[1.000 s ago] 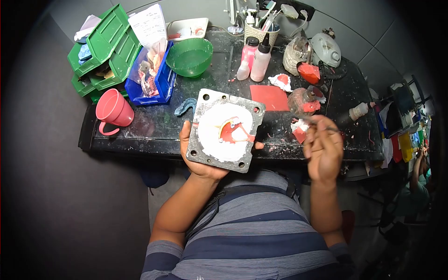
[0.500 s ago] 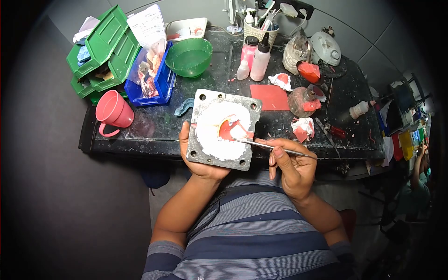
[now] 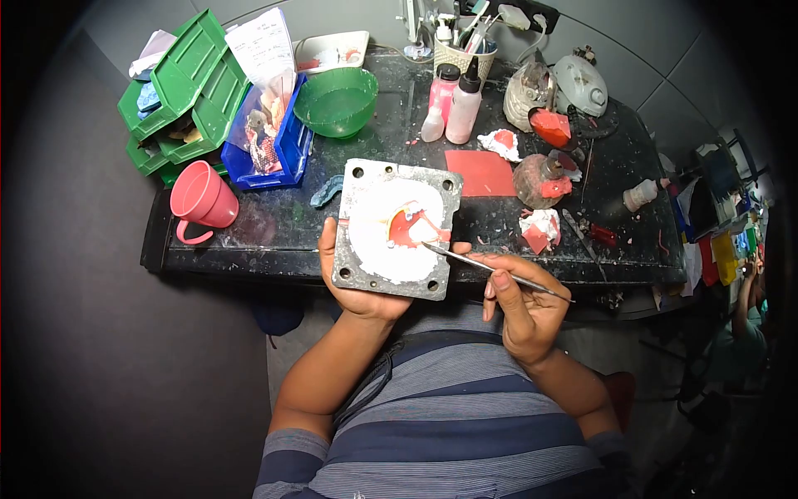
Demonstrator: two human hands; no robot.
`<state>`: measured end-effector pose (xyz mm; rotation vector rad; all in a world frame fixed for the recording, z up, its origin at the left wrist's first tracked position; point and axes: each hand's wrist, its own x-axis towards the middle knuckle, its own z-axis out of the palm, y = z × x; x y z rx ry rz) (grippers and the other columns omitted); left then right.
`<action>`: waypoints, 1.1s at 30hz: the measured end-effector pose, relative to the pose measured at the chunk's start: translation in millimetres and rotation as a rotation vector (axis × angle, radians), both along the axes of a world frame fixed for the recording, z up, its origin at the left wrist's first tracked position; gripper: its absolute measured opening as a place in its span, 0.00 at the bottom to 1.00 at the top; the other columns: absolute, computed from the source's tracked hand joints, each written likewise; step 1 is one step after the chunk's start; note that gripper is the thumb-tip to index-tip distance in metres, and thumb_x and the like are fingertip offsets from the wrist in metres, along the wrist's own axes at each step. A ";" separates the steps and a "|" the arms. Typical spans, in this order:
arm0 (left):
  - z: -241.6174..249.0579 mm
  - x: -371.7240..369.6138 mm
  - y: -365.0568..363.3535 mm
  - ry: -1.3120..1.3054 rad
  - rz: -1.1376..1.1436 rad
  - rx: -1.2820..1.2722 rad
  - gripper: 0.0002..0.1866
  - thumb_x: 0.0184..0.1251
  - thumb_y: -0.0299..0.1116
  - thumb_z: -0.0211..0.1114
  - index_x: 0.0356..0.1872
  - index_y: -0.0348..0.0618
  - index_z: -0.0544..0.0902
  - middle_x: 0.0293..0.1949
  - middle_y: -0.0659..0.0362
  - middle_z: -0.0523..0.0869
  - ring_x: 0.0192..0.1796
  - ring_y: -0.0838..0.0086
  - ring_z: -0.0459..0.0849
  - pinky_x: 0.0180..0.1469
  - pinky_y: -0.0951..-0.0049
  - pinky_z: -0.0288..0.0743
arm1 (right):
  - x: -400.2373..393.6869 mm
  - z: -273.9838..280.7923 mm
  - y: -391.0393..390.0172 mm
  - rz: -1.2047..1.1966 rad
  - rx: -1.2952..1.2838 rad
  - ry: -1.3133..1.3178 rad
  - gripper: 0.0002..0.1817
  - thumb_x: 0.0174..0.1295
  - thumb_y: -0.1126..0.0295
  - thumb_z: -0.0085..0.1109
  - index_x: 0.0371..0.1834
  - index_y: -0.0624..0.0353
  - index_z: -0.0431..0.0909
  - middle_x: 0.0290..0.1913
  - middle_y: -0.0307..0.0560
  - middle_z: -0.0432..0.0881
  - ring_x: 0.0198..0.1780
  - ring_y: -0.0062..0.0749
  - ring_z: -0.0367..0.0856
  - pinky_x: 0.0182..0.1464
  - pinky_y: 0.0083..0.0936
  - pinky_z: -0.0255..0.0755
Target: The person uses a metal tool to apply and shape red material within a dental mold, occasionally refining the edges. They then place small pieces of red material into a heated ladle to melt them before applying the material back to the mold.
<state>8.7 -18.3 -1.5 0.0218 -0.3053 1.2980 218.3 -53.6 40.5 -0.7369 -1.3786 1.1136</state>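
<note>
Black counter (image 3: 287, 237), crumb-strewn, against a grey wall; on it, one green bowl (image 3: 337, 106), one pink mug (image 3: 204, 196), one red sheet (image 3: 480, 173); held up at its front edge, one dental-flask half (image 3: 418, 177), metal, filled with white plaster (image 3: 374, 249) around a red wax-like inlay (image 3: 402, 230); to my eye, heavy and rigid in frame, brittle in plaster, soft in inlay; best held by the metal rim; left grip (image 3: 366, 307) clasping its lower left side; right grip (image 3: 530, 312) pinching one slim metal carver (image 3: 470, 261), pen-fashion, tip beside the inlay.
</note>
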 end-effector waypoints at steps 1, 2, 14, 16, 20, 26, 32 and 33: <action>0.8 0.4 -0.6 0.001 -0.003 -0.002 0.54 0.80 0.77 0.47 0.91 0.45 0.61 0.84 0.32 0.70 0.74 0.14 0.75 0.75 0.04 0.60 | 0.4 0.0 -0.3 0.000 0.005 -0.005 0.12 0.83 0.79 0.61 0.63 0.69 0.89 0.62 0.59 0.94 0.35 0.17 0.84 0.35 0.17 0.79; 1.5 0.8 -0.8 0.002 -0.013 0.024 0.54 0.80 0.77 0.48 0.91 0.45 0.61 0.84 0.33 0.70 0.74 0.15 0.76 0.76 0.05 0.60 | -0.3 -0.5 -0.1 -0.004 0.004 -0.004 0.12 0.83 0.79 0.61 0.63 0.69 0.89 0.62 0.59 0.94 0.35 0.17 0.84 0.35 0.17 0.79; -4.8 -0.9 0.2 -0.019 -0.008 0.075 0.53 0.80 0.76 0.48 0.91 0.44 0.62 0.84 0.34 0.70 0.76 0.19 0.76 0.78 0.07 0.59 | -7.7 -2.6 1.2 -0.013 -0.001 0.009 0.12 0.83 0.78 0.62 0.63 0.68 0.89 0.61 0.56 0.95 0.33 0.17 0.82 0.34 0.17 0.78; -3.9 -1.8 0.1 0.035 0.008 0.116 0.53 0.80 0.75 0.49 0.91 0.43 0.62 0.85 0.34 0.70 0.76 0.21 0.77 0.77 0.07 0.59 | -10.5 -5.3 0.8 -0.024 -0.068 0.044 0.12 0.84 0.77 0.63 0.63 0.70 0.89 0.52 0.55 0.96 0.33 0.18 0.82 0.34 0.18 0.77; -14.7 -6.6 4.1 0.147 0.076 0.047 0.51 0.81 0.74 0.49 0.90 0.44 0.64 0.82 0.36 0.74 0.75 0.25 0.79 0.77 0.07 0.61 | 2.0 -11.9 0.6 -0.052 -0.089 0.098 0.13 0.83 0.76 0.64 0.63 0.71 0.88 0.38 0.49 0.89 0.30 0.21 0.82 0.32 0.19 0.77; 0.9 -1.4 1.1 0.004 0.028 0.026 0.49 0.81 0.73 0.50 0.90 0.49 0.65 0.86 0.39 0.70 0.77 0.25 0.78 0.77 0.04 0.58 | 31.4 -10.8 16.1 -0.199 -0.011 0.233 0.14 0.87 0.73 0.58 0.61 0.74 0.86 0.41 0.56 0.90 0.29 0.23 0.81 0.26 0.18 0.75; -5.7 -2.8 5.0 0.117 0.063 0.045 0.47 0.79 0.73 0.51 0.90 0.55 0.65 0.88 0.44 0.68 0.85 0.31 0.69 0.75 -0.01 0.54 | 93.0 3.1 71.4 -0.588 -0.058 0.244 0.15 0.86 0.70 0.61 0.61 0.74 0.86 0.53 0.61 0.93 0.37 0.18 0.82 0.27 0.18 0.76; -4.3 -2.7 4.9 0.115 0.059 0.048 0.47 0.79 0.73 0.51 0.90 0.55 0.65 0.88 0.44 0.68 0.85 0.31 0.69 0.75 -0.01 0.54 | 96.7 3.2 76.1 -0.602 -0.068 0.242 0.15 0.86 0.70 0.62 0.61 0.75 0.86 0.54 0.60 0.93 0.38 0.18 0.82 0.27 0.19 0.76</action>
